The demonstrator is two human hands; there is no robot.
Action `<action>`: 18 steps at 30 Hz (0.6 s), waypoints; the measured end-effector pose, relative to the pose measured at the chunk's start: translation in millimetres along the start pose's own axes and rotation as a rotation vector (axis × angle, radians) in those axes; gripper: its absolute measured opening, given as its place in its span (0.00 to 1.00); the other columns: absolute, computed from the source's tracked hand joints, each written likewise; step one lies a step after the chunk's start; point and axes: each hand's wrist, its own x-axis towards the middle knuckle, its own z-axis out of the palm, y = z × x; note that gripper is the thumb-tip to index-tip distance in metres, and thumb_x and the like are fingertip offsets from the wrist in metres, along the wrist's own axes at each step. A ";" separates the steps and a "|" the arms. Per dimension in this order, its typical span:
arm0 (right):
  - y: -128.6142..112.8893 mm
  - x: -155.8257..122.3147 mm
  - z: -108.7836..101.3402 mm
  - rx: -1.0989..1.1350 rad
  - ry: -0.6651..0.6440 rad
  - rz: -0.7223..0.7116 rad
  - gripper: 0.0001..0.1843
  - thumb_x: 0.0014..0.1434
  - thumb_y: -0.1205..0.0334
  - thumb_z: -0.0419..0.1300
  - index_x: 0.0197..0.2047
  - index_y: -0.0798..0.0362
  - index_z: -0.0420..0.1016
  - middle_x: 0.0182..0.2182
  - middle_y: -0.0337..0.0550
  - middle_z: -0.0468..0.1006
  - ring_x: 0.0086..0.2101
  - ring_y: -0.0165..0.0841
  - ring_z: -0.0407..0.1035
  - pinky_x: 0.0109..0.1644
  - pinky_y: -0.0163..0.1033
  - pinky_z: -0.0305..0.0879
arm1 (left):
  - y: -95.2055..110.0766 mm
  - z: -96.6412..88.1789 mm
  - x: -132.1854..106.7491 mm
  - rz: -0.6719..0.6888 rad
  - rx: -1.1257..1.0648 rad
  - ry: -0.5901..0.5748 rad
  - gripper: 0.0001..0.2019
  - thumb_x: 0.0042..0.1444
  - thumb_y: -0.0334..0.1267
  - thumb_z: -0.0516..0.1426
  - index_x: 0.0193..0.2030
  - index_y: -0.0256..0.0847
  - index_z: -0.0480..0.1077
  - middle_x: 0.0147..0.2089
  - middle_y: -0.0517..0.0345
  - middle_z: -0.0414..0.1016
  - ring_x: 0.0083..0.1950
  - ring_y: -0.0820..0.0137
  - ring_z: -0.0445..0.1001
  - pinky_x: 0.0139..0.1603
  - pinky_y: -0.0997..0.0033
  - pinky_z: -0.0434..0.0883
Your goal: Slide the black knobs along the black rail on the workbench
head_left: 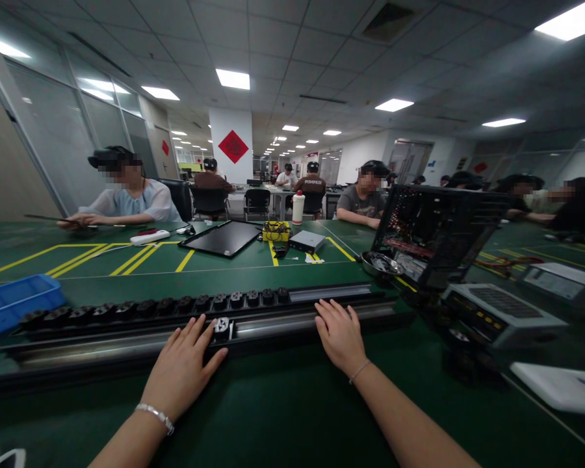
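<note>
My left hand (181, 367) lies with fingers spread across the front long black channel (283, 329), which has a shiny metal inside. Its fingertips are beside a single black socket module (221, 328) seated in that channel; whether they touch it I cannot tell. Farther right, my right hand (340, 339) rests palm down with its fingers stretched over the same channel, holding nothing. Just behind runs a second black channel (329, 294), filled from the left with a row of several black socket modules (166, 305); its right end shows bare metal.
A blue tray (24, 296) stands at left. To the right are an open computer case (433, 234), a metal bowl (381, 264), a power supply (504, 312) and a white phone-like object (558, 387). A black panel (221, 238) lies behind; people sit across the green table.
</note>
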 end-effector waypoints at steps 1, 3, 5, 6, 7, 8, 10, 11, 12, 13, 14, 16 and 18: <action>-0.1 0.0 0.0 -0.005 -0.002 -0.003 0.23 0.62 0.55 0.39 0.54 0.47 0.65 0.54 0.40 0.66 0.56 0.35 0.54 0.60 0.49 0.39 | 0.7 0.0 0.2 -0.002 0.002 -0.003 0.32 0.52 0.56 0.46 0.57 0.36 0.62 0.61 0.45 0.58 0.62 0.57 0.56 0.60 0.54 0.56; -0.4 -0.2 0.0 -0.018 -0.006 -0.009 0.23 0.62 0.55 0.39 0.54 0.47 0.65 0.55 0.40 0.66 0.56 0.35 0.54 0.60 0.50 0.40 | 1.9 0.0 0.7 -0.002 0.006 -0.007 0.32 0.52 0.56 0.46 0.57 0.35 0.62 0.61 0.43 0.58 0.62 0.57 0.56 0.60 0.54 0.56; -0.8 -0.3 0.1 -0.027 -0.008 -0.014 0.23 0.62 0.54 0.39 0.54 0.47 0.65 0.55 0.40 0.65 0.56 0.36 0.53 0.59 0.50 0.40 | 3.1 -0.1 1.1 0.010 0.003 -0.006 0.32 0.52 0.56 0.46 0.57 0.34 0.61 0.62 0.44 0.58 0.62 0.57 0.56 0.60 0.55 0.56; -0.9 -0.4 0.2 -0.030 -0.009 -0.015 0.23 0.62 0.54 0.39 0.54 0.47 0.65 0.55 0.40 0.65 0.56 0.36 0.53 0.59 0.50 0.40 | 3.8 -0.3 1.2 0.022 -0.004 -0.005 0.32 0.52 0.55 0.46 0.58 0.34 0.61 0.62 0.45 0.58 0.62 0.58 0.56 0.60 0.55 0.55; -1.0 -0.5 0.2 -0.032 -0.009 -0.016 0.23 0.62 0.54 0.39 0.54 0.47 0.65 0.55 0.40 0.65 0.56 0.36 0.54 0.59 0.50 0.40 | 4.6 -0.5 1.3 0.035 -0.011 -0.004 0.32 0.53 0.55 0.46 0.58 0.33 0.60 0.62 0.45 0.58 0.62 0.59 0.56 0.61 0.55 0.55; -1.1 -0.5 0.1 -0.034 -0.008 -0.016 0.23 0.62 0.54 0.39 0.54 0.47 0.65 0.55 0.40 0.65 0.56 0.36 0.54 0.59 0.50 0.40 | 5.4 -0.8 1.3 0.048 -0.020 -0.003 0.32 0.53 0.54 0.45 0.58 0.33 0.59 0.62 0.46 0.58 0.62 0.60 0.56 0.61 0.56 0.55; -1.2 -0.4 -0.3 -0.039 -0.009 -0.017 0.23 0.62 0.54 0.39 0.54 0.47 0.65 0.55 0.40 0.65 0.56 0.36 0.54 0.59 0.49 0.41 | 7.0 -1.5 1.4 0.064 -0.033 -0.001 0.32 0.54 0.54 0.45 0.59 0.33 0.59 0.62 0.47 0.58 0.62 0.61 0.56 0.61 0.56 0.55; -1.3 -0.3 -0.6 -0.041 -0.010 -0.018 0.23 0.62 0.54 0.39 0.55 0.46 0.65 0.55 0.40 0.65 0.56 0.35 0.54 0.59 0.49 0.41 | 7.7 -2.0 1.4 0.064 -0.037 0.000 0.31 0.54 0.54 0.45 0.59 0.33 0.59 0.62 0.47 0.58 0.62 0.61 0.57 0.61 0.56 0.55; -1.4 -0.1 -1.0 -0.042 -0.013 -0.018 0.23 0.62 0.54 0.39 0.55 0.46 0.65 0.55 0.40 0.65 0.56 0.35 0.54 0.59 0.49 0.41 | 8.3 -2.5 1.5 0.061 -0.040 -0.001 0.31 0.54 0.53 0.45 0.58 0.33 0.59 0.62 0.47 0.58 0.62 0.61 0.57 0.61 0.56 0.55; -1.5 0.1 -1.3 -0.042 -0.017 -0.018 0.23 0.62 0.54 0.39 0.55 0.46 0.65 0.55 0.40 0.65 0.56 0.35 0.54 0.59 0.50 0.41 | 8.8 -3.0 1.6 0.056 -0.044 -0.004 0.31 0.54 0.53 0.45 0.58 0.34 0.59 0.62 0.47 0.59 0.62 0.61 0.57 0.61 0.56 0.55; -1.7 0.2 -1.7 -0.041 -0.021 -0.017 0.23 0.62 0.54 0.39 0.55 0.47 0.64 0.55 0.40 0.65 0.56 0.35 0.53 0.59 0.50 0.41 | 9.2 -3.5 1.7 0.052 -0.045 -0.008 0.31 0.54 0.53 0.45 0.58 0.34 0.59 0.62 0.47 0.59 0.62 0.61 0.57 0.61 0.56 0.55; -1.9 0.5 -2.1 -0.041 -0.027 -0.016 0.23 0.62 0.54 0.38 0.55 0.47 0.64 0.55 0.41 0.65 0.56 0.36 0.53 0.59 0.50 0.41 | 9.7 -4.5 2.0 0.048 -0.041 -0.020 0.31 0.54 0.53 0.45 0.58 0.34 0.60 0.62 0.47 0.58 0.62 0.61 0.56 0.61 0.57 0.55; -2.1 0.6 -2.2 -0.037 -0.030 -0.016 0.23 0.62 0.54 0.38 0.55 0.47 0.64 0.55 0.41 0.65 0.57 0.36 0.53 0.59 0.51 0.41 | 10.2 -5.2 2.2 0.046 -0.039 -0.025 0.31 0.54 0.53 0.45 0.58 0.33 0.60 0.62 0.47 0.58 0.62 0.61 0.56 0.62 0.57 0.54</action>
